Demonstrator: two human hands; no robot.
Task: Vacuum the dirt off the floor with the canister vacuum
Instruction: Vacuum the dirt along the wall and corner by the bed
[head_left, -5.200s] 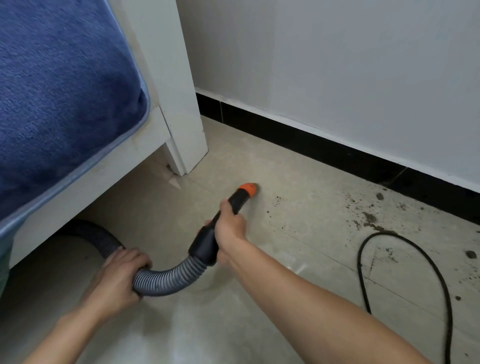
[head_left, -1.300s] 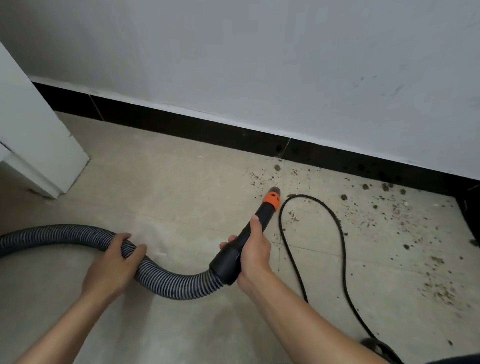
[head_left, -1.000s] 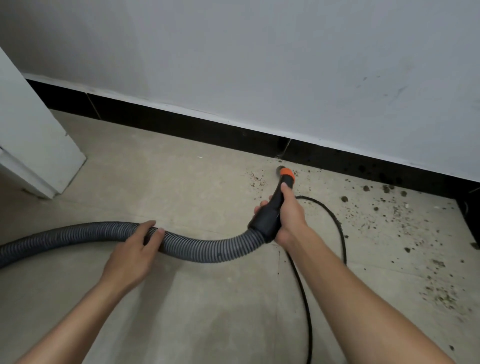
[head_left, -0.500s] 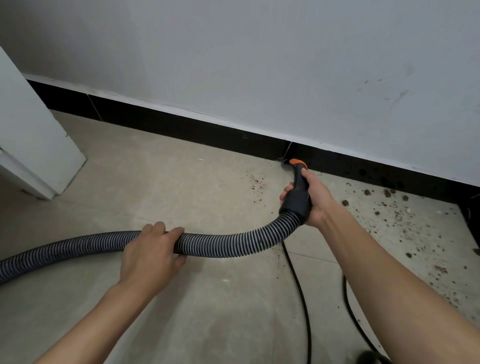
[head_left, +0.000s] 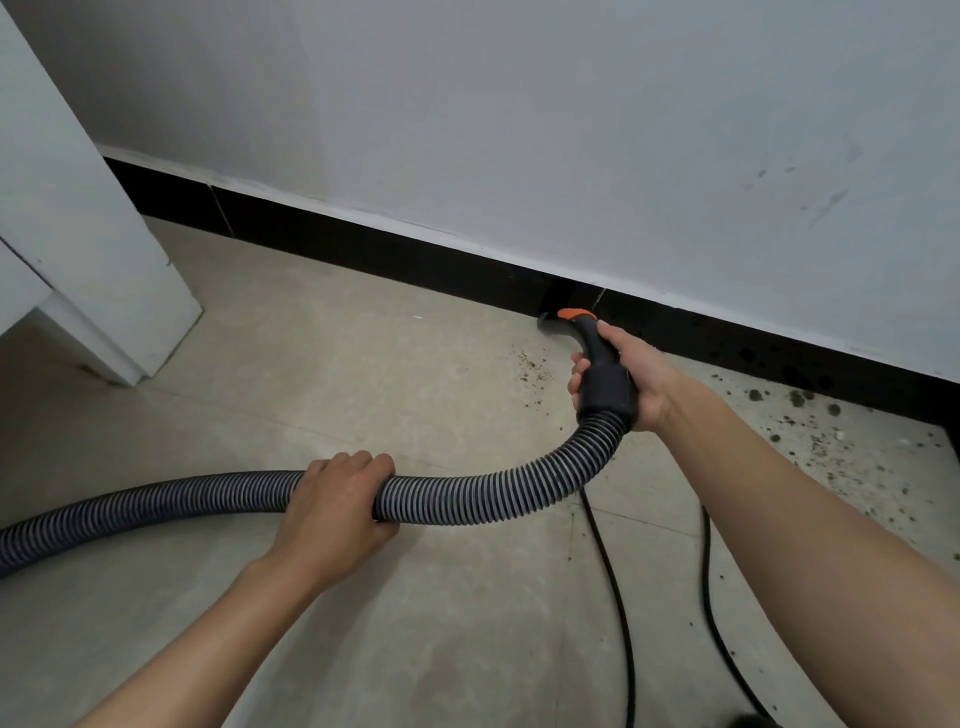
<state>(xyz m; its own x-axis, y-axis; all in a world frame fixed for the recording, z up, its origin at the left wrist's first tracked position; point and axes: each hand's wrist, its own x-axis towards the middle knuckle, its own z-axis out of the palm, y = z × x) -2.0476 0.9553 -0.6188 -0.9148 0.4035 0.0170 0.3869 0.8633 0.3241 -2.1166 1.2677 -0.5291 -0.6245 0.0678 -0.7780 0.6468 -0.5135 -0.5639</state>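
Head view: nozzle tip (head_left: 571, 314) at the black skirting (head_left: 415, 260), both hands on the vacuum.
My right hand (head_left: 634, 382) was wrapped around the black handle (head_left: 605, 379), which pointed away from me, tip just ahead of the grip. Behind the grip the hose (head_left: 467, 499) curved left over the floor (head_left: 415, 364), where my left hand (head_left: 332, 512) clasped it. Some dirt (head_left: 531, 365) lay near the tip.

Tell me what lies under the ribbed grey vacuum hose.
A black power cord runs on the beige tiled floor and disappears beneath the ribbed grey vacuum hose. Its course beyond is hidden by the hose and the right hand gripping its black handle.
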